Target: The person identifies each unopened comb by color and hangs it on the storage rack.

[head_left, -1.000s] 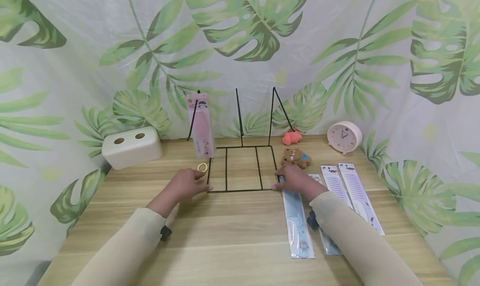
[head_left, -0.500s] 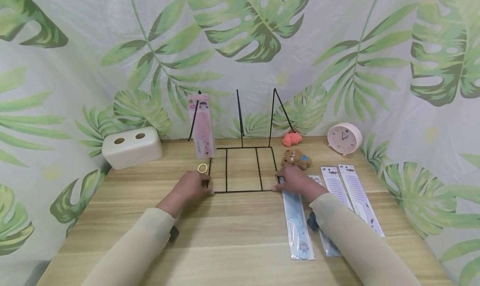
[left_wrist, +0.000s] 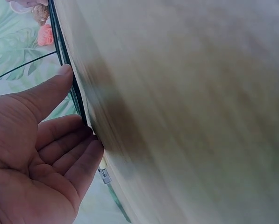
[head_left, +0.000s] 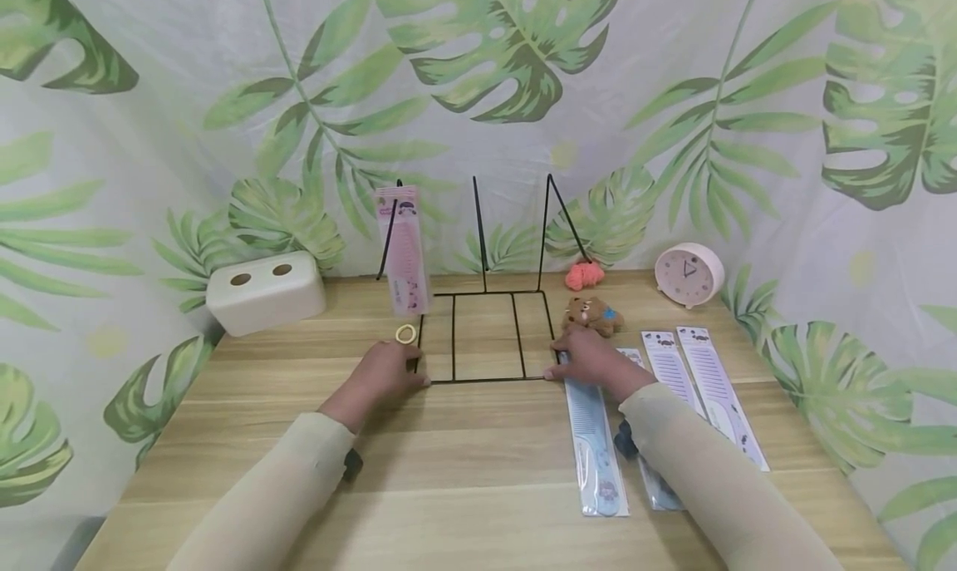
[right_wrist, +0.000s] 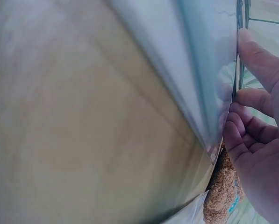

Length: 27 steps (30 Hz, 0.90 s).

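A black wire rack (head_left: 486, 380) stands mid-table, with a flat grid base and upright prongs at the back. My left hand (head_left: 389, 371) is at its front left corner. In the left wrist view the thumb and curled fingers of that hand (left_wrist: 69, 112) pinch the base wire (left_wrist: 60, 37). My right hand (head_left: 591, 359) holds the front right corner. The right wrist view shows this hand (right_wrist: 251, 107) with its thumb along the wire (right_wrist: 239, 28) and its fingers curled on it. A pink comb pack (head_left: 404, 251) hangs on the left prong.
A blue comb pack (head_left: 591, 438) lies by my right forearm, with two white comb packs (head_left: 710, 388) further right. A small teddy bear (head_left: 591, 313), coral scrunchie (head_left: 583, 275) and pink clock (head_left: 689, 273) sit behind. A yellow ring (head_left: 405, 333) and white box (head_left: 265, 292) are on the left.
My left hand has slid a little to the right, up to the rack's front left corner. The right hand and the rack have barely moved.
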Each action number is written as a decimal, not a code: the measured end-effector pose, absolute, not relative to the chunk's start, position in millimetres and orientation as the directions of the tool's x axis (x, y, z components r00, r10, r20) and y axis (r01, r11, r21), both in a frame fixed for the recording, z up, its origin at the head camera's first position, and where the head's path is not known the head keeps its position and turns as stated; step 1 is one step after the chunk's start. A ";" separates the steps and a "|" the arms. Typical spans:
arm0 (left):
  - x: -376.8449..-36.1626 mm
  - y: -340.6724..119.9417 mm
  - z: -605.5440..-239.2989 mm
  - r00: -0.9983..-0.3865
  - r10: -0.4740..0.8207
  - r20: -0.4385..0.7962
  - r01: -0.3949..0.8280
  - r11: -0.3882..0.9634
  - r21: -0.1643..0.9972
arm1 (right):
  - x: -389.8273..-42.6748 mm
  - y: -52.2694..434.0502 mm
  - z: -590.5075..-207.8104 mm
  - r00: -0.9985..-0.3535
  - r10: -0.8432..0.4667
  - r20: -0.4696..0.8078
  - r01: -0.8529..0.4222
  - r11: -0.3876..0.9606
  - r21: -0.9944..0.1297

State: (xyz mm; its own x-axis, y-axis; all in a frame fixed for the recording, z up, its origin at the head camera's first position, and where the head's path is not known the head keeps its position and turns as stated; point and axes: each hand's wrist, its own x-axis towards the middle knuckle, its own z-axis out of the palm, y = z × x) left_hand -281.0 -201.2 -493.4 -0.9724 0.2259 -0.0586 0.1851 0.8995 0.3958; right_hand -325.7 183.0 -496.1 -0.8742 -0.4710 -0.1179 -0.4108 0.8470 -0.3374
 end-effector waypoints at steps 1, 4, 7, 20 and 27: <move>-281.1 -201.3 -493.6 -0.972 0.227 -0.058 0.188 0.902 0.388 | -325.9 182.6 -496.2 -0.874 -0.471 -0.118 -0.412 0.847 -0.336; -280.9 -200.8 -493.9 -0.970 0.236 -0.062 0.199 0.910 0.363 | -325.9 181.9 -496.0 -0.874 -0.471 -0.123 -0.409 0.848 -0.336; -280.1 -199.9 -493.5 -0.970 0.235 -0.070 0.197 0.916 0.350 | -325.9 181.3 -494.4 -0.874 -0.469 -0.129 -0.406 0.849 -0.337; -281.4 -197.1 -492.4 -0.972 0.211 -0.104 0.164 0.924 0.346 | -325.5 178.6 -485.7 -0.878 -0.448 -0.169 -0.374 0.863 -0.340; -281.3 -198.5 -493.0 -0.972 0.214 -0.100 0.171 0.928 0.330 | -325.9 178.3 -486.1 -0.869 -0.470 -0.158 -0.407 0.858 -0.315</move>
